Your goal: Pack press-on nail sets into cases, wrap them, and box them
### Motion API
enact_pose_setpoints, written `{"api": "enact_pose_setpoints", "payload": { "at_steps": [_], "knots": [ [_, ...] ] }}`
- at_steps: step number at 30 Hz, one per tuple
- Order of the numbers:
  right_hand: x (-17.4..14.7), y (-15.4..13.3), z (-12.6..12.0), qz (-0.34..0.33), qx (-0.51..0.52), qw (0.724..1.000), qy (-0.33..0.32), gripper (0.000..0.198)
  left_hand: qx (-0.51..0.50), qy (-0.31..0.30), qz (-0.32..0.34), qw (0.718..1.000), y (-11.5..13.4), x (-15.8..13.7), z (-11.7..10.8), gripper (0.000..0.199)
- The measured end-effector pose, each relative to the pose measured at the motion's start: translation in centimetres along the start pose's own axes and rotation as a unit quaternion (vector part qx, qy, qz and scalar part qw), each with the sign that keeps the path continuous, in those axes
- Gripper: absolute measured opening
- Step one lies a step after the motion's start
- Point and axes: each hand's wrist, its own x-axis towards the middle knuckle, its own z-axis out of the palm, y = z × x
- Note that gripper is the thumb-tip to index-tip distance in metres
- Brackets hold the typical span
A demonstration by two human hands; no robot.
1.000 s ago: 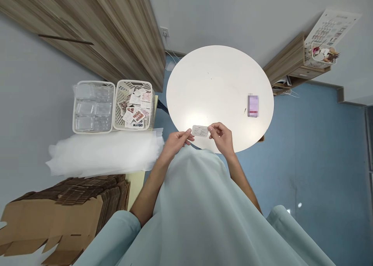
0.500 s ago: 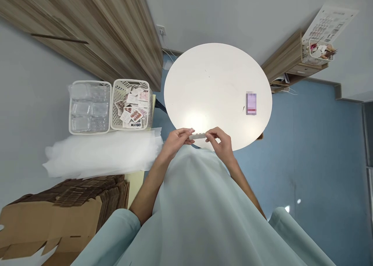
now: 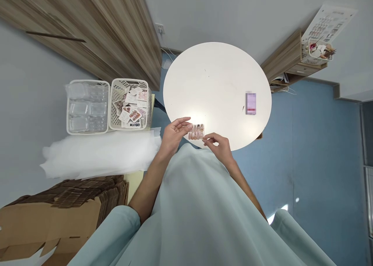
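A small card of press-on nails (image 3: 196, 132), two rows in pink and brown tones with a dark one among them, faces up over the near edge of the round white table (image 3: 218, 72). My left hand (image 3: 175, 134) grips its left side, thumb on top and the other fingers stretched behind. At the card's lower right corner, the thumb and forefinger of my right hand (image 3: 220, 145) pinch the edge. Farther right on the table lies a purple box-like item (image 3: 251, 103), its surface blurred.
To the left stand a basket of clear plastic boxes (image 3: 87, 133) and a basket of nail cards (image 3: 129, 127). White plastic sheets (image 3: 99, 153) and stacked flat cardboard boxes (image 3: 58, 219) lie nearer. A wooden cabinet (image 3: 116, 33) rises behind; a low shelf (image 3: 287, 56) stands right.
The nail card, seen edge-on before, has been tilted so its face shows. My left hand has risen slightly and its fingers have straightened; my right hand has shifted down a little.
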Motion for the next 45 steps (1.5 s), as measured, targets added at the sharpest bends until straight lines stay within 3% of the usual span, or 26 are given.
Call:
{"api": "enact_pose_setpoints", "payload": {
  "at_steps": [8,15,21,25,32,40,42,45],
  "knots": [
    [0.4,-0.1,-0.4,0.023,0.004,1.0,-0.004,0.023,0.017,0.02,0.022,0.999,-0.6,0.2,0.2,0.055],
    [0.7,-0.6,-0.7,-0.042,0.0,0.999,0.01,0.025,0.074,0.026,0.0,0.997,-0.9,0.6,0.0,0.05],
    [1.6,-0.9,-0.7,-0.055,0.004,0.995,0.085,0.03,0.112,-0.039,-0.017,0.993,-0.4,0.0,0.3,0.062],
    [2.7,-0.8,-0.8,-0.02,0.015,0.991,0.129,0.034,0.154,-0.079,-0.014,0.985,0.0,-0.3,0.3,0.055],
    [3.9,-0.1,-1.1,0.012,0.058,0.994,0.089,0.036,0.162,-0.104,-0.03,0.981,0.1,-0.4,-0.1,0.047],
    [4.7,0.0,-0.6,0.005,0.097,0.995,0.023,0.037,-0.006,-0.226,-0.086,0.97,-0.2,-0.8,0.0,0.04],
    [4.8,-0.1,-0.3,0.014,0.101,0.995,0.023,0.037,-0.004,-0.215,-0.083,0.973,-0.4,-0.7,0.1,0.039],
    [4.8,0.1,0.0,0.032,0.105,0.994,0.021,0.04,0.034,-0.143,-0.057,0.987,-1.1,-0.3,0.2,0.044]
  ]
}}
